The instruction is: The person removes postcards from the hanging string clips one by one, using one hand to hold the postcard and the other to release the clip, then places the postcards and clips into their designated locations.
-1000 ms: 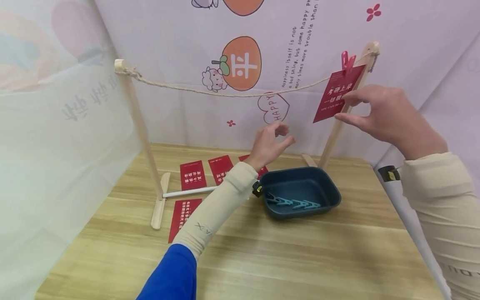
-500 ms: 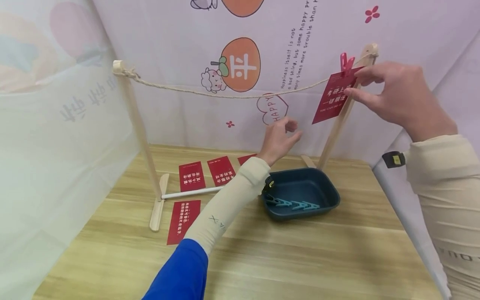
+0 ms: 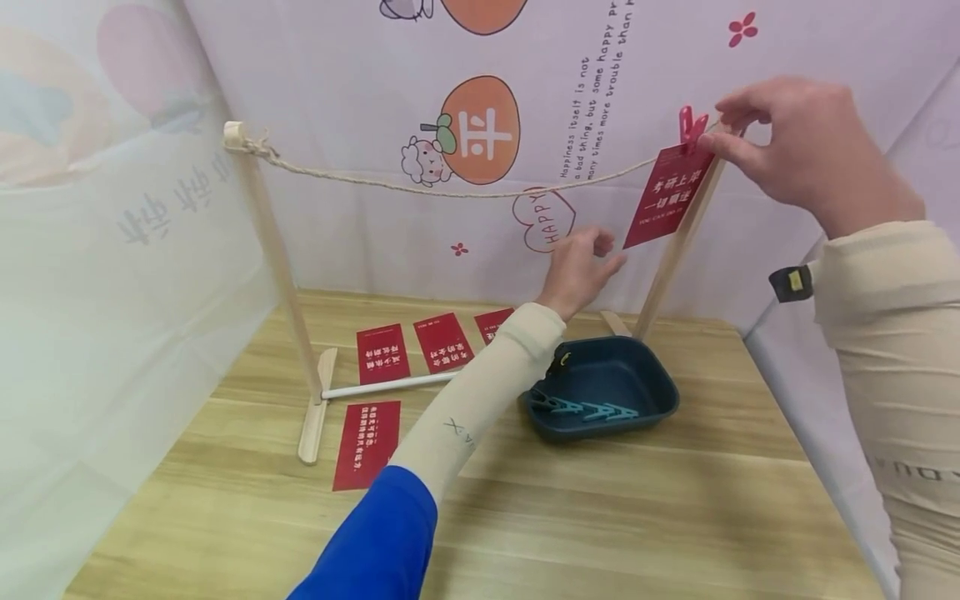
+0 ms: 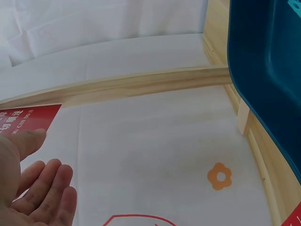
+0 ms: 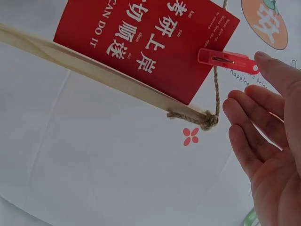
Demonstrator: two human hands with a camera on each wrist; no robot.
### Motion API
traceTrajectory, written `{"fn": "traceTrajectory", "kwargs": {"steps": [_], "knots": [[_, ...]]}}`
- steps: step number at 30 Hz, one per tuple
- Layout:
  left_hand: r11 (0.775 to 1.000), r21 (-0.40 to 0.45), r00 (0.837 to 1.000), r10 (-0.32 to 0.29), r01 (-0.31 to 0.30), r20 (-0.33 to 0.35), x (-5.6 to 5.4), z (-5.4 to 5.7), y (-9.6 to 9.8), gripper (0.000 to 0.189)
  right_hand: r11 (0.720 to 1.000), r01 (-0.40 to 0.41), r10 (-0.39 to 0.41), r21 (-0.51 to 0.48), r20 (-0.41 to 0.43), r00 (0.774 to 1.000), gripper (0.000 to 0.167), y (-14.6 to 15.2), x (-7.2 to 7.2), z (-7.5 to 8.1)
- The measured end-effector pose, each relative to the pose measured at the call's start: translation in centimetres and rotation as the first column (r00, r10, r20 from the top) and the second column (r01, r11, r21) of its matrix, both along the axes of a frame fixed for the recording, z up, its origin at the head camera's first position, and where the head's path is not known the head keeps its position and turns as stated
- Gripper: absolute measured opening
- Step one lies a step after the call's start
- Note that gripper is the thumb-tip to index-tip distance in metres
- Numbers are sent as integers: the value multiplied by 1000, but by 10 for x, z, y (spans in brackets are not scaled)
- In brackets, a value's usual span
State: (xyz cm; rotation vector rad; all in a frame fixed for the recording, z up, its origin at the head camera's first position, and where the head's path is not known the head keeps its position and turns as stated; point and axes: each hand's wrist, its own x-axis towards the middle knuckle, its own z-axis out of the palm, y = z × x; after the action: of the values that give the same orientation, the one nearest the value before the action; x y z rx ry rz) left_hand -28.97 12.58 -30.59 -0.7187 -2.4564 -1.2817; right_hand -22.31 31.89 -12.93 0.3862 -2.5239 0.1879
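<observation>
A red card with white writing hangs tilted from the rope, near its right end. A pink clothespin clips its upper edge there. My right hand is raised beside the clothespin, thumb and fingers apart. In the right wrist view the thumb overlaps the free end of the clothespin; I cannot tell if they touch. My left hand is held in the air below and left of the card's lower corner, fingers loosely bent and holding nothing.
Wooden posts hold the rope at both ends. A dark blue basin with several teal clothespins stands under my left forearm. Several red cards lie on the wooden table. A white rod runs low between the stand's feet.
My right hand has risen from beside the card's lower part to the clothespin. My left hand has moved right, closer to the card's lower corner. The card stays hanging.
</observation>
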Motion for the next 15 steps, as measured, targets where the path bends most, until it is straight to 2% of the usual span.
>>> {"fn": "traceTrajectory", "kwargs": {"steps": [9, 15], "knots": [[999, 40, 996, 12, -9, -85, -6, 2, 10, 22, 997, 51, -61, 59, 191, 980, 55, -6, -12, 18], [998, 61, 993, 1, 6, -121, -6, 1, 12, 15, 995, 69, -88, 72, 310, 947, 55, -14, -19, 26]]}}
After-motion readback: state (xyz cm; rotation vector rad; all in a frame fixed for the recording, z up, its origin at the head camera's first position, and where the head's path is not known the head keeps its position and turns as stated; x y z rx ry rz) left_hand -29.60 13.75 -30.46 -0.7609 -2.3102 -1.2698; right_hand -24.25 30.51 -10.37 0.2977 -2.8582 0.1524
